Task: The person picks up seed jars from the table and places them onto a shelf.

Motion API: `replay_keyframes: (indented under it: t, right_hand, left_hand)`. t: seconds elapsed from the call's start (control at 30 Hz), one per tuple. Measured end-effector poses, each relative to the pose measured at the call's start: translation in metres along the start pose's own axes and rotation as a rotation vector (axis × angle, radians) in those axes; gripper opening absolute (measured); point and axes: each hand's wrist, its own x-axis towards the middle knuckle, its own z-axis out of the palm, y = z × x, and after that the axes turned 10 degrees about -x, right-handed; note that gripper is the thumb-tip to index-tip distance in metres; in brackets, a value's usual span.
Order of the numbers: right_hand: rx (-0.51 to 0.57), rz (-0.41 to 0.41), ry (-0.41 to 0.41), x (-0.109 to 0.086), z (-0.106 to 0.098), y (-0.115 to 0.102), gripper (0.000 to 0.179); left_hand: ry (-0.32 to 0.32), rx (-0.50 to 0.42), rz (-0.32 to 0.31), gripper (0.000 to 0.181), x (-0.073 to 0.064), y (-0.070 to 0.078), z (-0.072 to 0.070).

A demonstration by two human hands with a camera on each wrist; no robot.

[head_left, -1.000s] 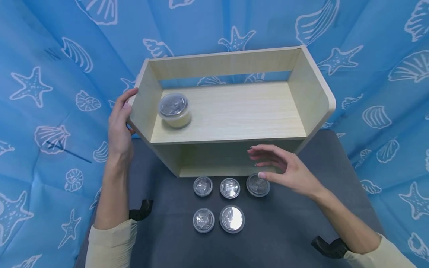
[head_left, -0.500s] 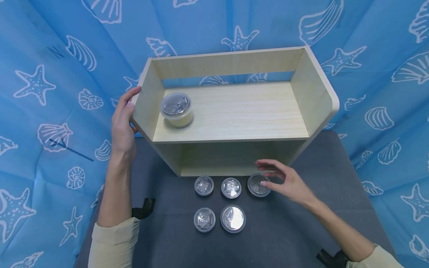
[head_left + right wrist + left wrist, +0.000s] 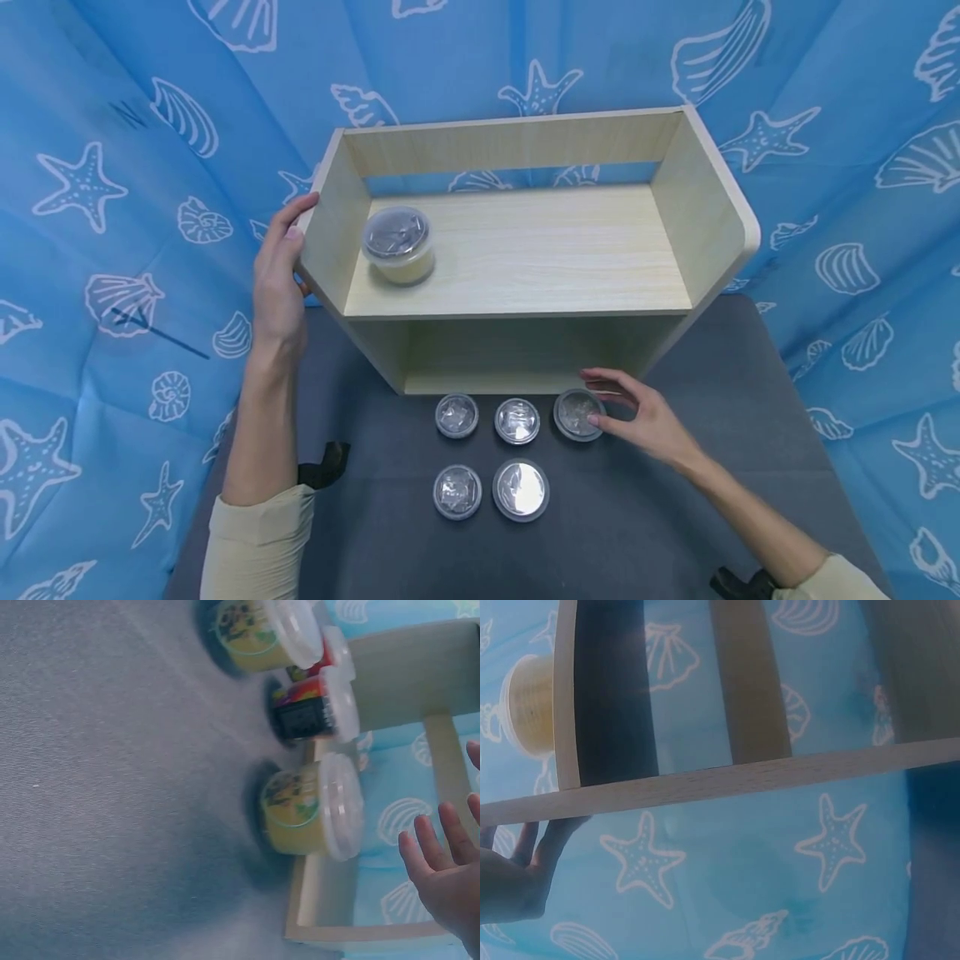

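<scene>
My left hand rests against the outer left side of a pale wooden two-level shelf. In the left wrist view, the fingers meet the panel from outside. A round lidded tub stands on the table before the shelf's lower right part. Beside it is my right hand, fingers spread and thumb over the lid's right rim; contact cannot be told. The right wrist view shows this tub's yellow printed side and clear lid. Another lidded tub, pale yellow, sits on the upper level at left.
Left of that tub stand two smaller lidded tubs. Nearer the front are another small tub and a larger one. A dark grey cloth covers the table. A blue shell-print curtain hangs behind and beside.
My right hand has come down and toward me, from in front of the shelf's lower level to the right tub. The left hand has stayed on the shelf's side.
</scene>
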Motion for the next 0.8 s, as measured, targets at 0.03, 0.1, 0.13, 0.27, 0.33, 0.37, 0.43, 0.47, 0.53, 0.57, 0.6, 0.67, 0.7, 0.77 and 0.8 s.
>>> replay_keyframes:
  t: [0.03, 0.1, 0.13, 0.27, 0.33, 0.37, 0.43, 0.47, 0.53, 0.57, 0.6, 0.67, 0.7, 0.77, 0.8]
  right_hand:
    - [-0.001, -0.001, 0.006, 0.000, 0.001, 0.003, 0.060]
    - [-0.012, 0.006, 0.017, -0.001, 0.002, 0.008, 0.060]
    - [-0.019, 0.011, 0.020, -0.001, 0.003, 0.011, 0.061]
    - [-0.040, 0.041, 0.021, -0.002, 0.004, 0.020, 0.062]
    - [-0.043, 0.050, 0.018, -0.003, 0.005, 0.024, 0.063]
    - [-0.044, 0.052, 0.017, -0.004, 0.005, 0.026, 0.064]
    - [-0.044, 0.054, 0.011, -0.005, 0.006, 0.029, 0.066]
    - [-0.046, 0.054, 0.008, -0.006, 0.007, 0.031, 0.067]
    - [-0.047, 0.051, 0.001, -0.007, 0.009, 0.033, 0.069]
    - [-0.046, 0.050, -0.002, -0.007, 0.010, 0.035, 0.070]
    - [-0.041, 0.049, -0.006, -0.007, 0.011, 0.036, 0.071]
    - [-0.039, 0.052, -0.013, -0.007, 0.014, 0.039, 0.072]
    - [-0.041, 0.055, -0.016, -0.008, 0.015, 0.040, 0.073]
    - [-0.039, 0.073, -0.019, -0.009, 0.018, 0.043, 0.074]
    - [-0.042, 0.083, -0.019, -0.010, 0.020, 0.044, 0.074]
  left_hand:
    - [0.001, 0.003, 0.000, 0.042, 0.000, 0.000, 0.000]
    - [0.003, 0.003, 0.000, 0.042, 0.000, -0.001, 0.000]
    - [0.004, 0.003, 0.002, 0.042, 0.000, -0.001, -0.001]
    - [0.003, -0.001, 0.007, 0.042, -0.001, -0.001, -0.002]
    - [0.005, -0.002, 0.009, 0.042, -0.001, -0.001, -0.002]
    - [0.006, -0.002, 0.006, 0.042, -0.001, -0.001, -0.002]
    - [0.005, -0.002, 0.004, 0.042, -0.001, 0.000, -0.002]
    - [0.003, -0.004, 0.003, 0.042, -0.001, 0.000, -0.002]
    - [-0.002, -0.006, 0.005, 0.041, 0.000, 0.000, -0.002]
    - [-0.004, -0.004, 0.007, 0.041, 0.000, -0.001, -0.002]
    - [-0.006, -0.004, 0.010, 0.041, 0.000, -0.001, -0.002]
    - [-0.006, -0.005, 0.014, 0.041, 0.000, -0.001, -0.002]
    - [-0.007, -0.003, 0.016, 0.041, 0.000, -0.001, -0.002]
    - [-0.011, 0.001, 0.019, 0.041, 0.000, -0.002, -0.002]
    - [-0.013, 0.002, 0.019, 0.041, 0.000, -0.002, -0.002]
